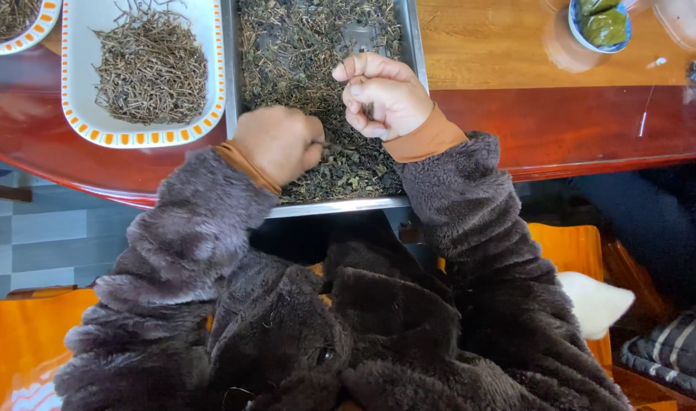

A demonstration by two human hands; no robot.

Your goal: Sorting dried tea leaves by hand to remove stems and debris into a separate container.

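Sleeves of a dark fluffy jacket (302,327) filled the near edge of the view, with orange cushions (28,342) to either side. Past the cuffs, the left hand (278,143) lay knuckles-up over the near end of a metal tray (340,206), its fingers curled shut and pressed into the dried tea leaves (302,53) that filled the tray; whether it pinched anything could not be told. The right hand (382,95), just beside it and slightly raised, had its fingers bent inward around a small dark bit of stem. Left of the tray sat an oval white dish (81,114) with an orange-patterned rim, heaped with sorted brown stems (150,68). Farther right on the wooden table (530,46) stood a small blue-rimmed bowl (600,23) of green leaves.
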